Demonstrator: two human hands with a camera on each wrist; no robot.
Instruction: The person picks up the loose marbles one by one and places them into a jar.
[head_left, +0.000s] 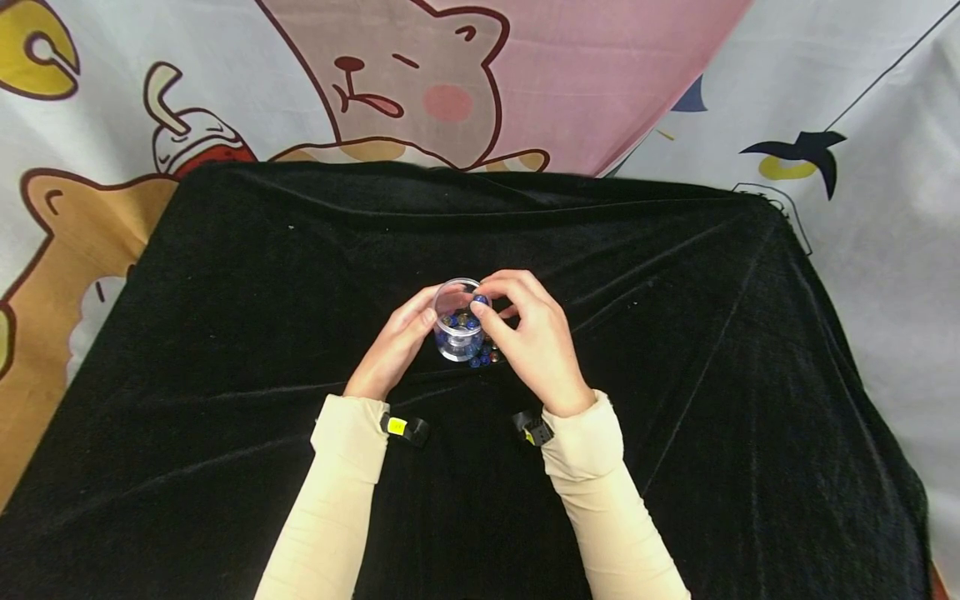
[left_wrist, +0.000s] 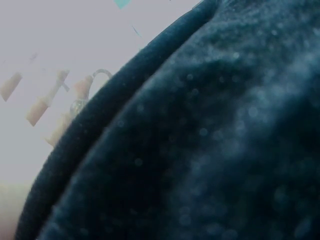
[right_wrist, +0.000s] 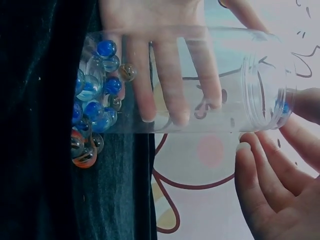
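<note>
A clear plastic jar (head_left: 459,343) stands upright on the black cloth, with several blue and clear glass marbles (right_wrist: 92,107) in its bottom. My left hand (head_left: 395,343) holds the jar from the left, thumb on the near side and fingers round the back, seen through the wall in the right wrist view. At the jar's mouth, my right hand (head_left: 534,333) pinches a blue marble (head_left: 480,299) between thumb and fingers, right at the rim. Beside the jar's base several loose marbles (head_left: 483,358) lie on the cloth, partly hidden by the right hand; one is orange-streaked (right_wrist: 85,156).
Black velvety cloth (head_left: 300,275) with soft folds covers the table. Behind it hangs a curtain (head_left: 615,75) printed with cartoon animals. The left wrist view is mostly blurred dark cloth (left_wrist: 200,150).
</note>
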